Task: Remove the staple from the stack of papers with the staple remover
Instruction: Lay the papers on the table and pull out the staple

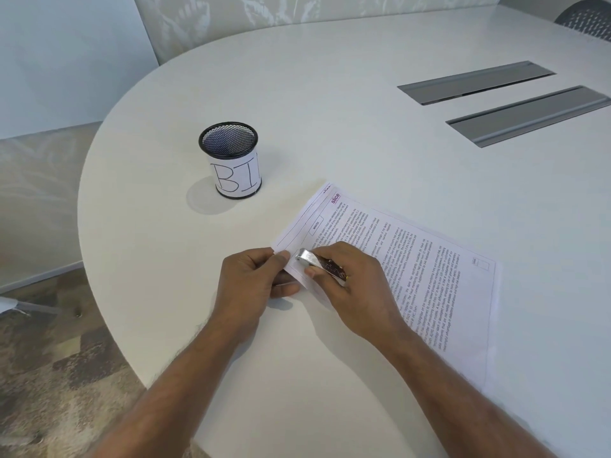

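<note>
right now i see the stack of white printed papers lying on the white rounded table, turned at an angle, with its near-left corner caught between both hands. the left hand pinches that corner, thumb on top of the sheet and the other fingers curled beneath its edge, so the corner looks raised a little off the table. the right hand grips the small silver metal staple remover with a dark patterned handle, its fingers curled round the handle, forefinger along the top and thumb pressing from the near side. the remover's shiny tip rests on the paper at the corner, just beside the left thumb. i cannot tell how far the tool's jaws are closed, and the staple itself is too small for me to make out.

further back and to the left, well apart from the papers, a black wire-mesh cup with a white paper label hand-lettered "bi" stands upright. two long grey metal hatch covers are set into the tabletop at the far right, side by side. a dark perforated chair back shows at the top right corner, and brown and beige patterned carpet lies past the table's left edge.
</note>
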Action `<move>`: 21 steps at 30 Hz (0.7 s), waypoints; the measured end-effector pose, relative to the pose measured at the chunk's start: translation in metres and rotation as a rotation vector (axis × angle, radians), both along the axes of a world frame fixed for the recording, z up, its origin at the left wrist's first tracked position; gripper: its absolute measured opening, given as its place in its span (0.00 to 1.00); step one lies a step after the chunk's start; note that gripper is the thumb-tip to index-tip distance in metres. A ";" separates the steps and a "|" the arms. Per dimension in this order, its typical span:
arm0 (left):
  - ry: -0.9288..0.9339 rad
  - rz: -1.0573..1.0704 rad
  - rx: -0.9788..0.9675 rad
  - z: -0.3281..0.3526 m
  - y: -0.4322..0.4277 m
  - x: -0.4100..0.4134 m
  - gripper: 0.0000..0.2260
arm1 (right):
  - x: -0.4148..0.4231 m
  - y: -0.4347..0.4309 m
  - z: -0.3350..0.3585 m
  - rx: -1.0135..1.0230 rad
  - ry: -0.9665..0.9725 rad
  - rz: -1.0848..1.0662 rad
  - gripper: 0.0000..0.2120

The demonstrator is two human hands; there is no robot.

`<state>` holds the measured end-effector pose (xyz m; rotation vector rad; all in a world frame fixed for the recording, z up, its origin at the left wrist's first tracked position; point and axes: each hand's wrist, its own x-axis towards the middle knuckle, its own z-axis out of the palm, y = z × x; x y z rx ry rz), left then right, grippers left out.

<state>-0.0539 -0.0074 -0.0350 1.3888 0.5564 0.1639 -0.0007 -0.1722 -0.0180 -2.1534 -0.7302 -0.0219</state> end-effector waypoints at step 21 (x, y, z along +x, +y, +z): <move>-0.049 0.016 0.058 -0.009 -0.003 0.001 0.12 | -0.005 0.003 0.014 -0.232 -0.193 -0.014 0.07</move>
